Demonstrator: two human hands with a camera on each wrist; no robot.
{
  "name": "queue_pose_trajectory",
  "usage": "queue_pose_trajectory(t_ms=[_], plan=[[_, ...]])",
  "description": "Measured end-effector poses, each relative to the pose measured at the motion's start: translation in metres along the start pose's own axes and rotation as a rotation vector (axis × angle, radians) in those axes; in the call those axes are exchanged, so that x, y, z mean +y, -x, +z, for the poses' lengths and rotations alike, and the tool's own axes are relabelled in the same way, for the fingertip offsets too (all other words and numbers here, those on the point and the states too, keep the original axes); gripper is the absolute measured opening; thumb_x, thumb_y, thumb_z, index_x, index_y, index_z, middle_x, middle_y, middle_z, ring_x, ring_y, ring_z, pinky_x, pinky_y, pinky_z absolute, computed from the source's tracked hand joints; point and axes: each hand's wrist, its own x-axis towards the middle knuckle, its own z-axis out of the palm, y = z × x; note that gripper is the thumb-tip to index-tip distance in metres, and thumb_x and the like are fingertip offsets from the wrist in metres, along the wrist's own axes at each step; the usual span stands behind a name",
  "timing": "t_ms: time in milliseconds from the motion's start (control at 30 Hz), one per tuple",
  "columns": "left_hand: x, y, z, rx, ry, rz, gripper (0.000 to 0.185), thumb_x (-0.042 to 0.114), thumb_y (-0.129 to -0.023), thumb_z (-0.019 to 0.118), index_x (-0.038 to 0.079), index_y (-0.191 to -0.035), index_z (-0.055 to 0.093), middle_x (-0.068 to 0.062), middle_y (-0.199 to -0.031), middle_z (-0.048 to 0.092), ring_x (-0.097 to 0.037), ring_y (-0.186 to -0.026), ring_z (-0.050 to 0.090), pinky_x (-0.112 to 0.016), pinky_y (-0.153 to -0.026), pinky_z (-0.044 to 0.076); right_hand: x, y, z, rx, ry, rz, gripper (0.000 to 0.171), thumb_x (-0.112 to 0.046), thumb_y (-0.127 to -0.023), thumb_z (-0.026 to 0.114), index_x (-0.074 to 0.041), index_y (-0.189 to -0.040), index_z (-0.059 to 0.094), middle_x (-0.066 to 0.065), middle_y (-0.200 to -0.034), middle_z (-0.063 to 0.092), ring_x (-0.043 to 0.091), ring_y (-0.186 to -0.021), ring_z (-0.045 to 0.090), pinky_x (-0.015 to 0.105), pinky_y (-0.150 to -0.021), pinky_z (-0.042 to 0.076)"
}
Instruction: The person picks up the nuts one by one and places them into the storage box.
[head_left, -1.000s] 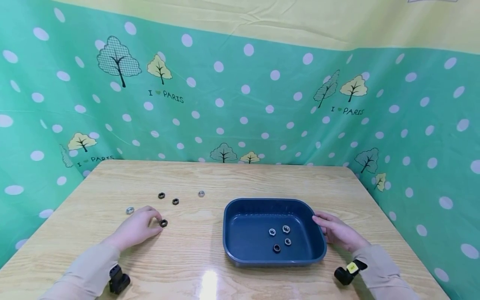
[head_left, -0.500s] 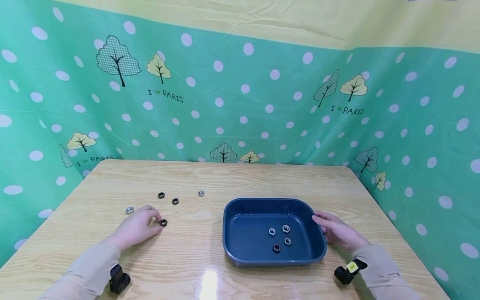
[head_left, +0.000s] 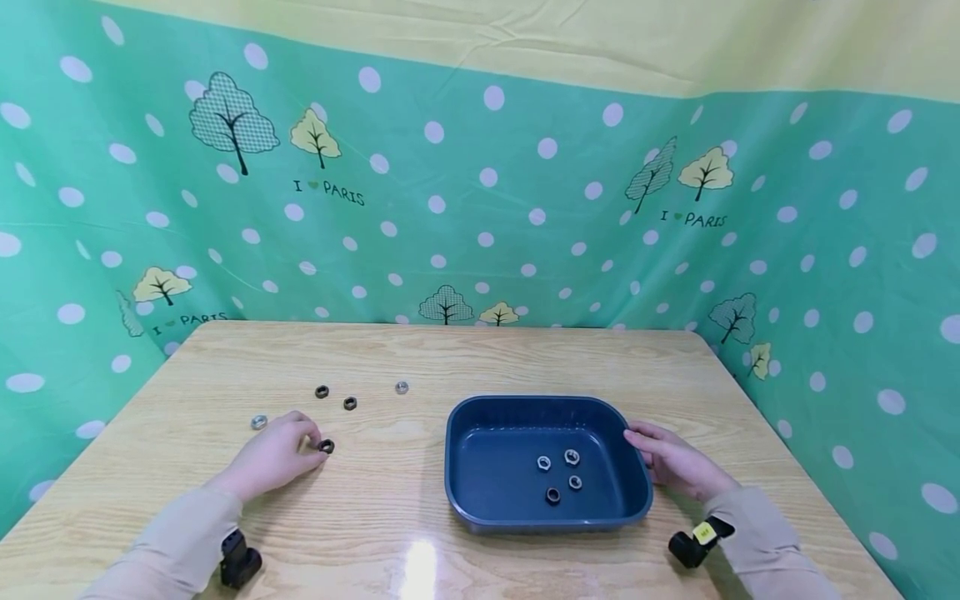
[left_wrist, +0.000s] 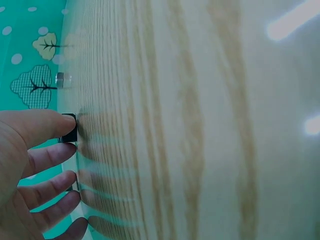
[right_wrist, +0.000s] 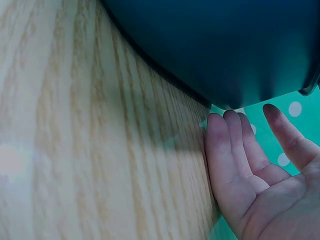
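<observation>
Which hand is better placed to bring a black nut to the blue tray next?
Left, most likely. The left hand pinches a black nut, while the right hand is at the right side of the blue tray, with the tray between it and that nut.

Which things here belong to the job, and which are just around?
Apparently the job:
black hexagonal metal nut, pinched by the left hand
blue rectangular tray, touched by the right hand
four silver or dark nuts inside, four loose nuts outside

Just around:
pale wooden table
green dotted curtain
black wrist cameras
</observation>
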Motion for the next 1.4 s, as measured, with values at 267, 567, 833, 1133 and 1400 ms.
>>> queue_pose_trajectory(t_ms=[267, 567, 833, 1133, 1400], plan=[[0.0021, -0.0009, 0.0003, -0.005, 0.0, -0.022, 0.016, 0.02, -0.078, 0.074, 0.013, -0.075, 0.06, -0.004, -0.089, 0.057, -0.016, -0.075, 0.05, -0.034, -0.066, 0.044, 0.0005, 0.0002, 0.0001, 0.008, 0.008, 0.0, 0.074, -0.037, -0.099, 0.045, 0.011, -0.144, 0.011, 0.021, -0.133, 0.052, 0.015, -0.105, 0.062, 0.048, -0.092, 0.049], [0.0017, -0.0022, 0.0017, -0.025, 0.002, -0.051, 0.015, 0.021, -0.079, 0.073, 0.009, -0.083, 0.064, -0.008, -0.093, 0.058, -0.022, -0.08, 0.055, -0.043, -0.071, 0.048, 0.0005, -0.0005, -0.0015, -0.012, -0.007, -0.014, 0.072, -0.036, -0.099, 0.045, 0.011, -0.143, 0.014, 0.012, -0.125, 0.059, 0.013, -0.102, 0.062, 0.046, -0.091, 0.05], [0.0025, -0.002, 0.002, -0.021, 0.002, -0.037, 0.019, 0.019, -0.078, 0.074, 0.007, -0.092, 0.067, -0.01, -0.096, 0.06, -0.024, -0.083, 0.056, -0.047, -0.075, 0.049, 0.0013, -0.001, -0.0031, -0.036, -0.023, -0.036, 0.069, -0.035, -0.099, 0.045, 0.011, -0.142, 0.018, 0.002, -0.117, 0.063, 0.01, -0.099, 0.063, 0.044, -0.09, 0.05], [0.0004, -0.0016, 0.0012, -0.004, 0.012, 0.003, 0.016, 0.017, -0.076, 0.075, 0.009, -0.087, 0.066, -0.009, -0.094, 0.06, -0.025, -0.083, 0.058, -0.048, -0.077, 0.049, 0.002, -0.0009, -0.0031, -0.028, -0.021, -0.023, 0.074, -0.036, -0.099, 0.045, 0.011, -0.143, 0.01, 0.007, -0.123, 0.06, 0.01, -0.1, 0.062, 0.043, -0.091, 0.05], [0.0026, -0.0002, -0.0006, 0.006, 0.009, 0.017, 0.015, 0.017, -0.076, 0.076, 0.011, -0.085, 0.065, -0.008, -0.093, 0.059, -0.025, -0.084, 0.058, -0.049, -0.078, 0.049, 0.0023, -0.0011, -0.0033, -0.025, -0.019, -0.022, 0.075, -0.036, -0.099, 0.045, 0.011, -0.144, 0.008, 0.012, -0.127, 0.057, 0.01, -0.101, 0.062, 0.043, -0.091, 0.05]])
